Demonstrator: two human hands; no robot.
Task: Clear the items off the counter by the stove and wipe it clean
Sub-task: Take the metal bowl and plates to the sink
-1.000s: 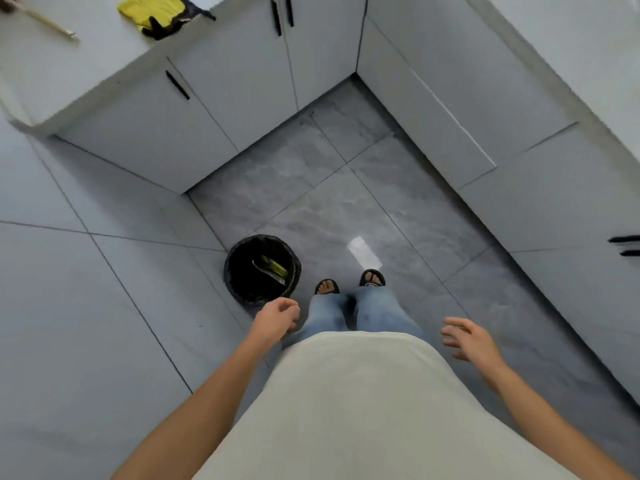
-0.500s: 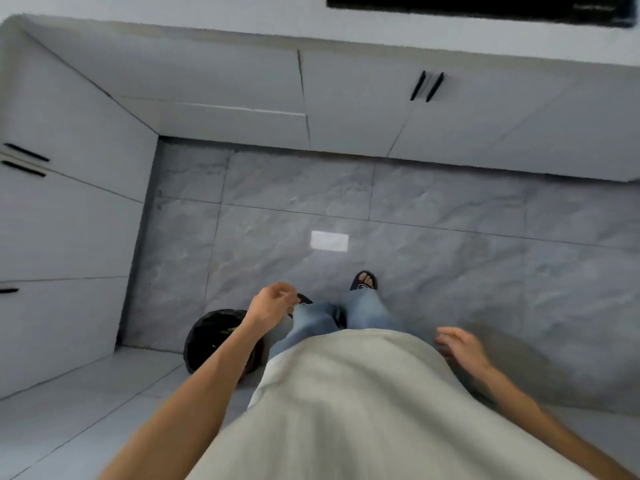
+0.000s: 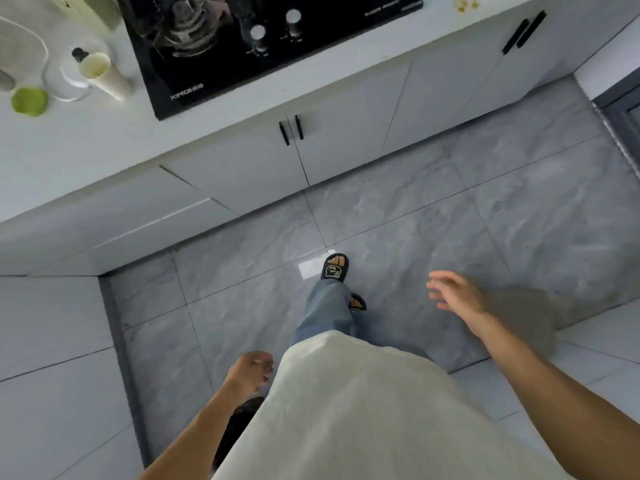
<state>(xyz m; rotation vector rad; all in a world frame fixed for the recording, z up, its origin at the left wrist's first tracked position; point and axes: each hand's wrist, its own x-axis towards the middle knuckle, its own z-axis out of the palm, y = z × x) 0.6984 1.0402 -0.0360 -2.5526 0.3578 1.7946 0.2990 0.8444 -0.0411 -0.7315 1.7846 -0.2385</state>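
Worktop [image 3: 104, 133]: lay left of the stove [image 3: 263, 46], carrying a cup [image 3: 104, 76], green lid [image 3: 29, 101] and plate [image 3: 65, 81].
Left hand [image 3: 251, 370]: fingers loosely curled, empty.
Right hand [image 3: 453, 292]: fingers spread, empty.
Risk: the cup looked tilted; a hasty reach could tip it.
Risk: the floor [image 3: 450, 220] shone; mid-stride, a slipper [image 3: 334, 268] might slip.

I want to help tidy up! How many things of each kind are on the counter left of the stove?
Paper cup: 1
Round green thing: 1
Dark-capped bottle: 1
Round white dish: 1
White tray: 1
Pale carton: 1
Total: 6, not counting a grey thing cut off at the left edge.
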